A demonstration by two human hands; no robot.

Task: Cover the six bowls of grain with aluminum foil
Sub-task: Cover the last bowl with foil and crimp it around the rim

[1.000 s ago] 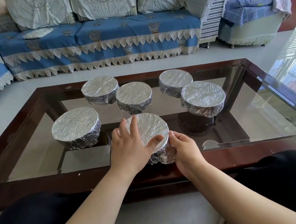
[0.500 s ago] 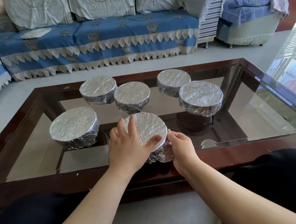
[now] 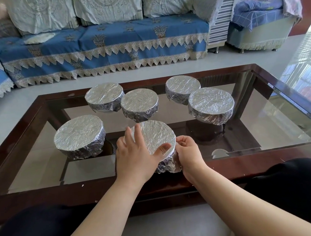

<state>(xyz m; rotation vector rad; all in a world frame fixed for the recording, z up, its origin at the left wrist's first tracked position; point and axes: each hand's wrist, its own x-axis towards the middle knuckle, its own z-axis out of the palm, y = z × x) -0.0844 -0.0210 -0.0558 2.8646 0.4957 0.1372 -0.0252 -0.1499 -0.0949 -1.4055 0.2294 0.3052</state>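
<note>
Foil-wrapped and crinkled, the nearest bowl (image 3: pixel 155 137) stands on the glass top close to the near wooden edge of the coffee table (image 3: pixel 44 197). The left hand (image 3: pixel 135 157) lies flat over the left part of its top, fingers straight and spread, thumb stretched across the foil toward the near rim, pressing rather than grasping. The right hand (image 3: pixel 188 152) is at the bowl's right side, fingers curled in and pinching the foil skirt just under the rim; how much foil sits between the fingertips is hard to make out.

Left of the grip, a second covered bowl (image 3: pixel 79 133) stands apart from it with a strip of bare glass between. Beyond the grip, a third covered bowl (image 3: pixel 139 103) is very near, its foil skirt almost meeting the held bowl's far rim. Farther back and left is a fourth covered bowl (image 3: pixel 104 96); back and right a fifth covered bowl (image 3: pixel 182 86); right of the grip and a little beyond, the sixth covered bowl (image 3: pixel 211 104) stands raised over a dark base.

Bare glass stretches to the right of the right hand, out to the table's right frame, with a small pale round piece (image 3: pixel 219 153) lying near the front edge. A narrower bare patch lies to the near left. A blue-covered sofa (image 3: pixel 106 44) is across the floor, well beyond the table.
</note>
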